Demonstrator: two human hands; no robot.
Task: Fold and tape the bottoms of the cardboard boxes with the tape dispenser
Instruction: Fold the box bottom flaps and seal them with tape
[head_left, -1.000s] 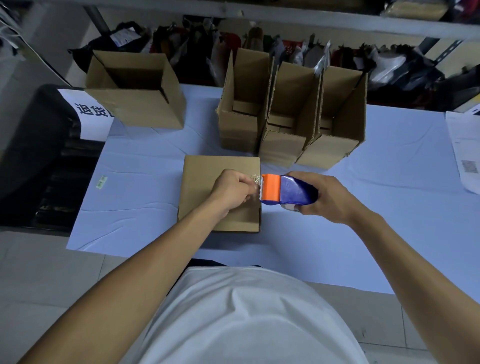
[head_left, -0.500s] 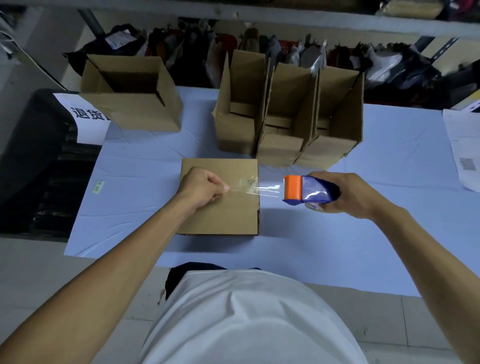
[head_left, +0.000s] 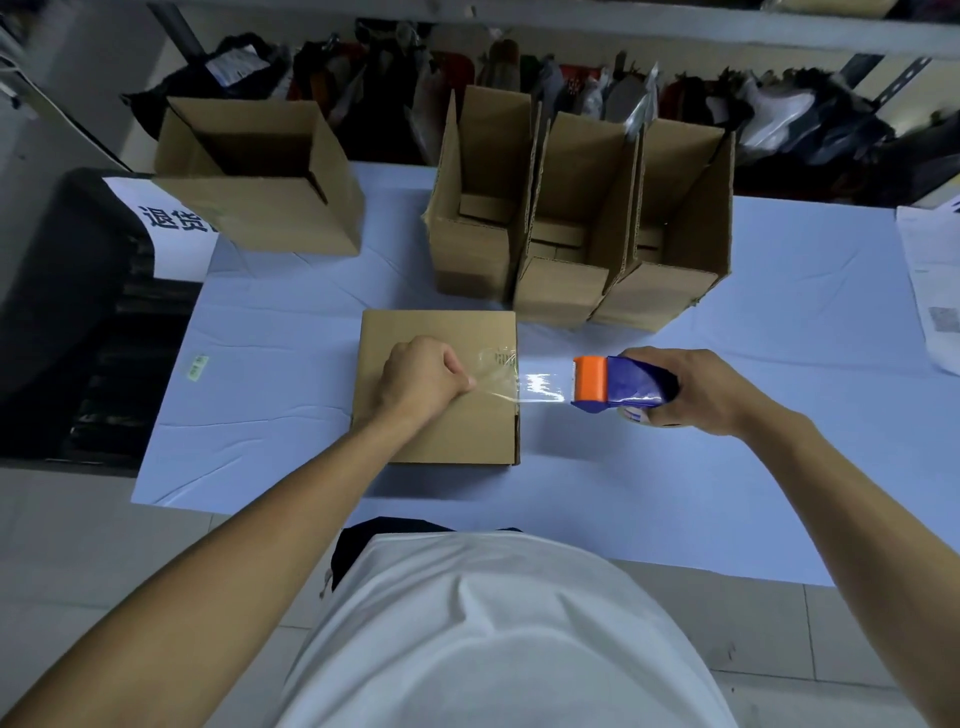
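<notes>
A cardboard box (head_left: 410, 332) lies bottom-up on the table in front of me, its flaps folded flat. My left hand (head_left: 423, 376) is over the box top, fingers curled, pinching the free end of the clear tape (head_left: 540, 389). The tape stretches rightward past the box's right edge to the blue and orange tape dispenser (head_left: 621, 384). My right hand (head_left: 701, 389) grips the dispenser's handle just right of the box, above the table.
Three open boxes (head_left: 571, 218) stand together behind the work box, and another open box (head_left: 260, 176) lies at the back left. The table (head_left: 779, 493) has a pale blue cover. A white sign (head_left: 166, 223) hangs at left, papers (head_left: 930, 291) at far right.
My hands have pulled apart: the left drew the tape end leftward over the box while the right moved the dispenser to the right, leaving a strip of tape stretched between them.
</notes>
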